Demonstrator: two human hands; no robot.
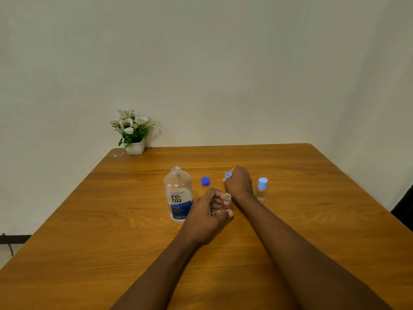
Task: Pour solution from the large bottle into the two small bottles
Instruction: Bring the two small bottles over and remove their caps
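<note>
Lighting soft, even, moderately bright; source itself out of view. Glossy brown wooden table (290,231) carries a pale sheen toward its far edge. White flowers in a white pot (133,133) throw a faint shadow rightward on the cream wall (223,63). Wide-angle bowing at the table edges. Slight overall softness; small label print unreadable.

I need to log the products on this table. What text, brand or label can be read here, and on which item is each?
"re-nu": large lettering on the large bottle's label.
"fresh": on the blue band below it, only faintly legible.
Small line above "re-nu" and fine print at the label's foot: too small to read.
Small capped bottle: a small red mark near its base, unreadable.
Small open bottle in the left hand: no text visible.
</note>
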